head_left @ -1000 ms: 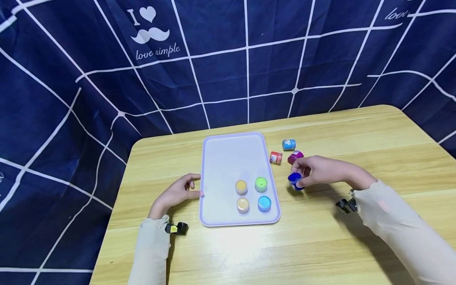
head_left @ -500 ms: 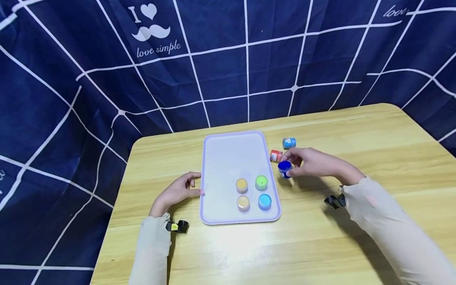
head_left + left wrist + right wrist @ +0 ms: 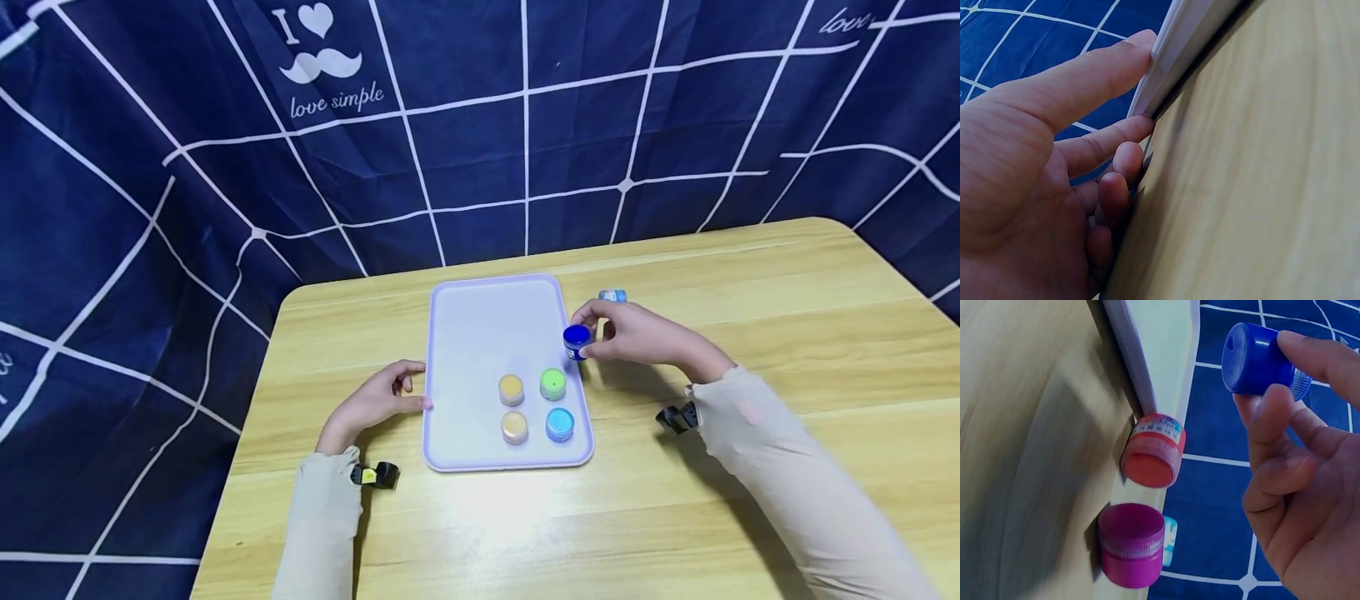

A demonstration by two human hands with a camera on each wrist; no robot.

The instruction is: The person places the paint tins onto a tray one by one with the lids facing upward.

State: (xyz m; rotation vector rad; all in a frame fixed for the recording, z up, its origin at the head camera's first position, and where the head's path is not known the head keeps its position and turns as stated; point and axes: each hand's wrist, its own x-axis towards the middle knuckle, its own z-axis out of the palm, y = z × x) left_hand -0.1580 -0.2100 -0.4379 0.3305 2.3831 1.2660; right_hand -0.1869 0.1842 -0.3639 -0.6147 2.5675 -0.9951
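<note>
My right hand (image 3: 641,335) pinches a dark blue paint jar (image 3: 576,335) between thumb and fingers, raised over the right rim of a white tray (image 3: 480,325) with a lilac edge. In the right wrist view the blue lid faces away from the palm. My left hand (image 3: 375,398) touches the tray's left side. Its thumb (image 3: 1104,72) lies on the rim, the straight index finger meets the lower edge, and the others bend loosely. On the tray stand two tan jars (image 3: 512,389), a green jar (image 3: 552,383) and a light blue jar (image 3: 559,423).
Right of the tray, a red jar (image 3: 1154,450) and a magenta jar (image 3: 1132,544) lie on their sides, hidden behind my right hand in the head view. Another blue jar (image 3: 612,295) lies farther back. A dark blue curtain (image 3: 465,133) hangs behind the wooden table (image 3: 360,533).
My right hand has carried the dark blue jar left and away from me, from the table to the tray's right rim. My left hand has stayed at the tray's left side.
</note>
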